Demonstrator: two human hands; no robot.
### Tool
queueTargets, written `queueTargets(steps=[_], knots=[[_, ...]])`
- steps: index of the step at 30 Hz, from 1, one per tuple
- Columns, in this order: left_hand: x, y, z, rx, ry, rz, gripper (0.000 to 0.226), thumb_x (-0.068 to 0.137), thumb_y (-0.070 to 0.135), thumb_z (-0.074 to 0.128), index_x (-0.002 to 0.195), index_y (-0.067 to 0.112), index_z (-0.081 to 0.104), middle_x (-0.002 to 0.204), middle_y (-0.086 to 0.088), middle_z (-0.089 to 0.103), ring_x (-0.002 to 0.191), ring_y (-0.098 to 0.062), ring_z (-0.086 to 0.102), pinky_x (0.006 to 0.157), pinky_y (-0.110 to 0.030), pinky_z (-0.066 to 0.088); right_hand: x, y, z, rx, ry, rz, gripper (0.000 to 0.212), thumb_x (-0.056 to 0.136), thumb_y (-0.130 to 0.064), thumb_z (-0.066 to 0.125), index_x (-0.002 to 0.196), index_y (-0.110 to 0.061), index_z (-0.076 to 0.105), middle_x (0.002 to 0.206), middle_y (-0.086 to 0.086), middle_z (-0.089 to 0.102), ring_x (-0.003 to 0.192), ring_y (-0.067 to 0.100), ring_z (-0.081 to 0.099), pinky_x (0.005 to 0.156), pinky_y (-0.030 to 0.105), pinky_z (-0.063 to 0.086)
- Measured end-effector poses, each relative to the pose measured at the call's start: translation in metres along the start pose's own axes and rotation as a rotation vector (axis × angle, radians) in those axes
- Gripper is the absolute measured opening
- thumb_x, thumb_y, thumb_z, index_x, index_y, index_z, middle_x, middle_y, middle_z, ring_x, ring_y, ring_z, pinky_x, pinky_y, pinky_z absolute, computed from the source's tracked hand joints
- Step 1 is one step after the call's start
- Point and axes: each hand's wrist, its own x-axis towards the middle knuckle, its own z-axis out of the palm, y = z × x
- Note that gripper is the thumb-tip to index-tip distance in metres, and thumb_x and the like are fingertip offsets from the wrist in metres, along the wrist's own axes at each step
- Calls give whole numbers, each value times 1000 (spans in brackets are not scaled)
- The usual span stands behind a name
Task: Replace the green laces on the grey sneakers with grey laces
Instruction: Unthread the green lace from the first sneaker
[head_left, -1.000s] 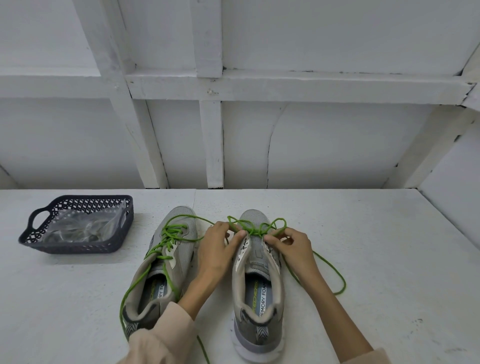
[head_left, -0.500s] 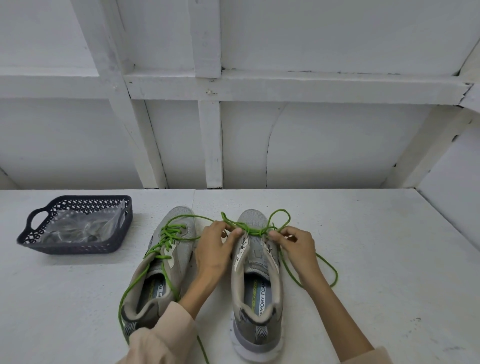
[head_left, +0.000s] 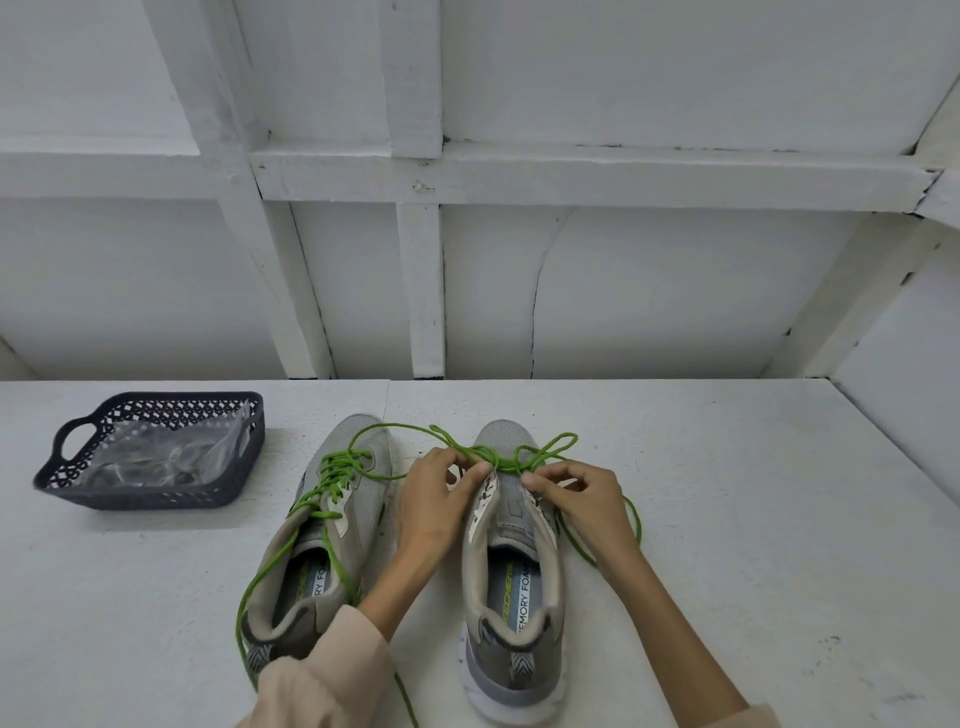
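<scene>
Pinching the green lace from both sides, the two hands meet over the front of a grey sneaker that stands between the forearms, toe pointing away from the person. The left hand has its fingers curled, with the thumb and fingertips closed on the lace at the sneaker's left eyelet edge. The right hand is also curled, and its thumb and forefinger nip the same lace at the right eyelet edge. Just beyond the fingertips the lace crosses the toe in loose loops. One long end trails around the outer side of the right hand and down onto the tabletop. The eyelets nearer the wrists look bare, and the tongue lies open.

Just to the left of the left hand stands the second sneaker, with its toe tilted slightly toward the hands. Its own green lace, the second lace, is threaded through the upper eyelets, and its slack ends run back past the cream sleeve.

Well to the left of both hands a dark perforated basket sits on the tabletop and holds a clear plastic bag (its contents are too faint to make out). A white panelled wall rises beyond the hands.
</scene>
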Motion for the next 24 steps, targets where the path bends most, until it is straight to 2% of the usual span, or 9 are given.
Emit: queueTargets(steps=[5,8,10,12,15,18,21,24], knots=[[-4,3,-1,-42,-12,-2,37,77,54,58,84,20,70,89,8,68,74,-6,55,71,-33,47,-2,1,-4,45,-15,22,15,72,-22,84,79,-11,77,55,-7,63,46,3,44,53,15,40],[-3,2,1,-31,-22,-7,19,85,38,67,84,20,68,91,7,68,73,-10,55,70,-34,47,-1,3,-4,-9,-17,-5,4,76,-15,81,78,-15,77,69,-2,72,51,2,48,58,18,45],[-2,2,2,-22,-15,-14,10,89,27,68,82,21,65,90,6,68,73,-12,55,69,-35,45,2,5,-2,-86,-10,-25,9,80,-12,76,76,-19,74,77,-1,73,53,0,50,61,19,45],[-1,1,1,-36,46,-45,12,91,27,66,82,19,63,88,3,66,75,-16,57,69,-37,44,4,5,-1,-119,55,-45,14,87,-10,68,77,-19,68,76,-5,69,56,0,52,61,18,43],[2,1,-4,-78,143,-97,23,94,32,61,85,10,61,90,-3,63,82,-19,60,72,-37,44,7,6,-4,41,206,-29,14,96,-15,56,83,-16,60,76,-2,64,58,10,49,57,21,40],[0,2,-4,-135,66,-103,26,87,43,67,83,18,64,87,4,66,75,-16,59,67,-33,45,7,8,-4,23,93,26,17,89,-31,67,87,-14,65,82,2,67,64,9,54,61,23,42],[-3,-1,1,-115,-20,-91,33,76,60,67,81,28,66,85,10,69,67,-17,59,64,-36,48,4,8,1,-123,7,-2,17,80,-28,77,80,-12,71,74,-3,69,59,-2,53,58,13,41],[0,-3,2,-22,13,-81,19,86,43,69,81,25,65,83,5,68,71,-17,60,67,-38,48,5,8,2,-131,39,-45,15,84,-19,74,70,-16,69,66,-7,65,55,-2,51,60,19,41]])
